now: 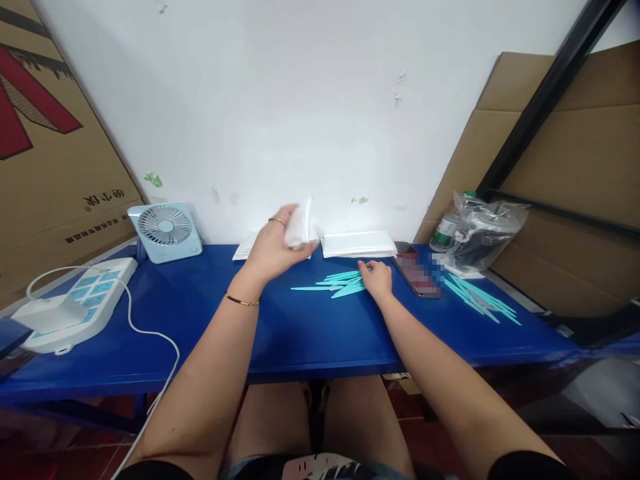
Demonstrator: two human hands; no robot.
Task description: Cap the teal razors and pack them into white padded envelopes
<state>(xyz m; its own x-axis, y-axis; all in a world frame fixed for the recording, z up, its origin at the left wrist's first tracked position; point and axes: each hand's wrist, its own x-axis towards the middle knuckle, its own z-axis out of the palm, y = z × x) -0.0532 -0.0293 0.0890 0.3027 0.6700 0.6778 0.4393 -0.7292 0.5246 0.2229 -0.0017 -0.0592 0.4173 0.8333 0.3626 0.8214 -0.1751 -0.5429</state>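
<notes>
Two hands work over the blue desk (300, 333): the left hand (273, 250) is raised, gripping a white packet (300, 225). Right hand (376, 277) rests fingertips on the teal sticks (340, 283) mid-desk, grasp unclear.

white packet (300, 225): small, thin, soft-looking, blurred; pinched upright off the table in left hand (273, 250), above the blue table's back edge
left hand: raised, fingers closed on the packet's lower edge, ring and bracelet visible
teal sticks, centre pile (337, 283): thin, flat, pointed, light teal; loose fan lying flat on the table, mostly pointing left
right hand (377, 279): palm down on the table, fingertips touching the pile's right end; grip on a stick unclear
teal sticks, right pile (480, 299): same kind, lying flat, angled toward the right front edge, well apart from both hands
</notes>
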